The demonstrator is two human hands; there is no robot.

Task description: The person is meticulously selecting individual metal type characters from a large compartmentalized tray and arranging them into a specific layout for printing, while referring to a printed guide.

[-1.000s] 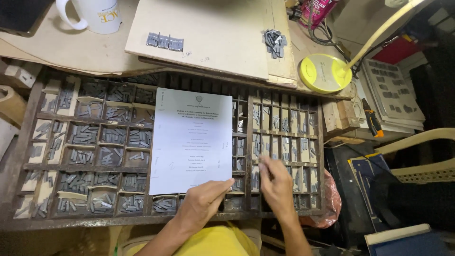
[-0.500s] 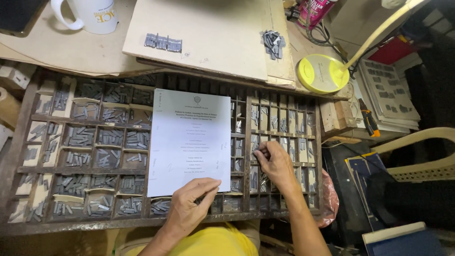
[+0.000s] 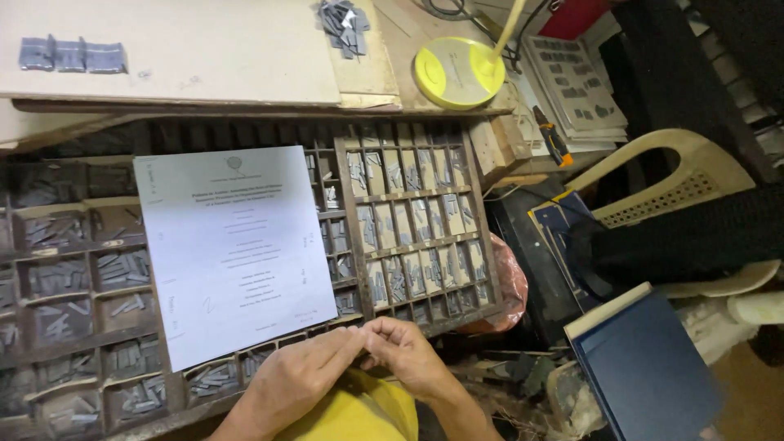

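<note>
Both hands meet at lower centre of frame: left hand [image 3: 298,384] and right hand [image 3: 404,355], fingers curled, fingertips pinched together; held item not discernible. Type case [image 3: 408,237] directly above, printed sheet [image 3: 233,245] on it.

A letterpress print workshop: a wooden type case [image 3: 408,237] of metal sorts [image 3: 122,269], a printed sheet [image 3: 233,245] as copy, cluttered benches.

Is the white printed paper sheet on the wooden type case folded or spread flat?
Spread flat: the white printed paper sheet lies unfolded across the wooden type case, all four edges visible, no crease.
</note>
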